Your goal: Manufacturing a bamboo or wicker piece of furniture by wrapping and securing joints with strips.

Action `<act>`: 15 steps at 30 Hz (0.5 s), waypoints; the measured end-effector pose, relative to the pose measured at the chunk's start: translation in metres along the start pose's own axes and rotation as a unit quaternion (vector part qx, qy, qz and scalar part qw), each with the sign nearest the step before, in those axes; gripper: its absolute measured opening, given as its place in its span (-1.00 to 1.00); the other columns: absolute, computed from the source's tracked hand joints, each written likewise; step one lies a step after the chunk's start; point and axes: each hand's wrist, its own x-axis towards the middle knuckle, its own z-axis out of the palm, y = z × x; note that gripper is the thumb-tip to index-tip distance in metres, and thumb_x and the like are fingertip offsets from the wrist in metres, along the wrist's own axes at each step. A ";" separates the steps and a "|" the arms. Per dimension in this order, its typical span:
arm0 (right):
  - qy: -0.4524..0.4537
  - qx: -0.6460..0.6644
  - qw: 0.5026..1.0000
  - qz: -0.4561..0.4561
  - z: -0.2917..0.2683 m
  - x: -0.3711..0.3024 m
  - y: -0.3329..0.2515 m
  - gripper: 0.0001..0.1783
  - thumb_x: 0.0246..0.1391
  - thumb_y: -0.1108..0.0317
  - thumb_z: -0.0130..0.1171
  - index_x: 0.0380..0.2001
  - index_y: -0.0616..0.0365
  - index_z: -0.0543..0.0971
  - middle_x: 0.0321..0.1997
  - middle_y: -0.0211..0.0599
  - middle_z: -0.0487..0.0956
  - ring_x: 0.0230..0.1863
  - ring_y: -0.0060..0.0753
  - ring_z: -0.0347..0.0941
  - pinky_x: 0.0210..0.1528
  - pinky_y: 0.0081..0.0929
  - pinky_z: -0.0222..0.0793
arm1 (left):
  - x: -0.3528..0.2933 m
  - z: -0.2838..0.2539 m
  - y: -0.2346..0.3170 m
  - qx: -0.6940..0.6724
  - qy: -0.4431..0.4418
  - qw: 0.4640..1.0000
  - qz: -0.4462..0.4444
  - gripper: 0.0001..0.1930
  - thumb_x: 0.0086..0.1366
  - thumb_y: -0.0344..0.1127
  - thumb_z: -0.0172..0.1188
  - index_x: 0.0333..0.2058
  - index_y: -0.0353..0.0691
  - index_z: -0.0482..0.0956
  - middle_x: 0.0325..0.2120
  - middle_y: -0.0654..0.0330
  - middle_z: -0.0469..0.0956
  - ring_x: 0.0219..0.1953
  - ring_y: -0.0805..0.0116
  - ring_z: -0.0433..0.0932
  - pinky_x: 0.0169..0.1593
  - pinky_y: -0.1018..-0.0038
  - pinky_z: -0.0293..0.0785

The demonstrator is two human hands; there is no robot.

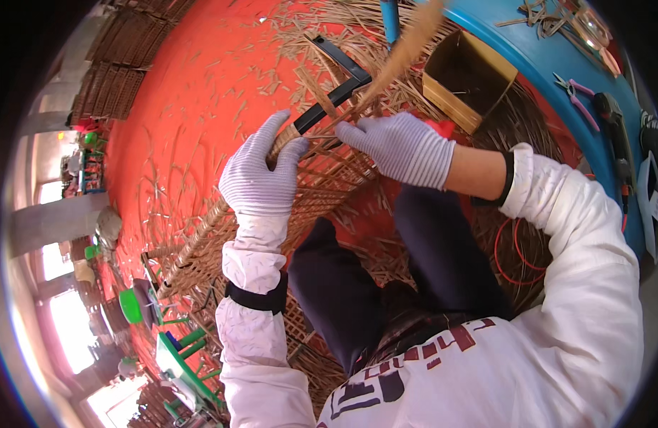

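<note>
At the far left, stacked brown panels (111, 89) stand at the edge of the red floor (175, 93), which spreads, strewn with scraps, along the left of the woven frame (336, 175). The frame lies ahead of the person, beneath and between the hands, its long edge slanting from lower left to upper right. The left hand (261, 171) is the nearer one to that edge, its thumb and forefinger curled round the wrapped rail just where the black bar (336, 98) emerges; the bar carries on the slant, then bends back toward the left. The right hand (407, 146) comes in from the other side, fingertips bunched just below the bar beside a long strip (407, 50) that rises blurred to the upper right; it seems to pinch a strand, though I cannot tell for certain. On this side the room is tighter: a cardboard box (450, 103) sits just beyond the right hand, and past it curves the edge of the blue desk (528, 53), with pliers (582, 103) on it.
</note>
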 end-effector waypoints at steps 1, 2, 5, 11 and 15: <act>-0.011 0.052 0.998 0.015 0.003 -0.002 -0.006 -0.54 0.09 0.45 0.11 0.10 0.12 0.37 -0.27 -0.12 0.57 -0.32 -0.06 0.64 -0.39 -0.19 0.58 | 0.000 -0.001 0.001 0.007 0.003 0.999 0.031 -0.66 0.04 -0.17 0.47 -0.18 -0.05 0.71 -0.56 0.22 0.57 -0.56 0.30 0.53 -0.41 0.39 0.44; -0.011 0.053 0.998 0.011 0.007 -0.004 -0.011 -0.54 0.09 0.45 0.11 0.10 0.12 0.37 -0.27 -0.12 0.57 -0.32 -0.06 0.64 -0.39 -0.19 0.58 | 0.000 -0.002 0.002 0.014 0.006 0.998 0.063 -0.65 0.04 -0.16 0.46 -0.16 -0.03 0.71 -0.58 0.24 0.54 -0.58 0.31 0.50 -0.43 0.39 0.42; 0.008 0.087 0.995 0.057 0.010 -0.008 -0.019 -0.51 0.08 0.45 0.10 0.12 0.16 0.35 -0.23 -0.07 0.58 -0.28 -0.04 0.64 -0.35 -0.18 0.58 | 0.000 -0.002 0.001 0.038 -0.002 0.995 0.091 -0.65 0.05 -0.15 0.45 -0.15 -0.02 0.70 -0.56 0.24 0.53 -0.56 0.30 0.51 -0.43 0.39 0.41; -0.006 0.028 0.997 0.067 -0.020 -0.013 -0.029 -0.57 0.09 0.43 0.08 0.07 0.16 0.38 -0.28 -0.06 0.58 -0.33 -0.02 0.62 -0.35 -0.16 0.57 | -0.001 -0.004 -0.007 0.052 0.017 0.992 0.115 -0.66 0.08 -0.13 0.41 -0.15 -0.03 0.69 -0.50 0.21 0.59 -0.46 0.16 0.58 -0.37 0.32 0.47; 0.033 0.052 0.997 0.048 -0.029 -0.017 -0.023 -0.57 0.08 0.44 0.09 0.06 0.13 0.40 -0.31 -0.07 0.58 -0.36 0.04 0.60 -0.34 -0.13 0.57 | -0.002 -0.009 -0.008 0.051 0.022 0.991 0.118 -0.67 0.10 -0.13 0.38 -0.15 -0.04 0.67 -0.45 0.19 0.61 -0.40 0.10 0.60 -0.32 0.28 0.49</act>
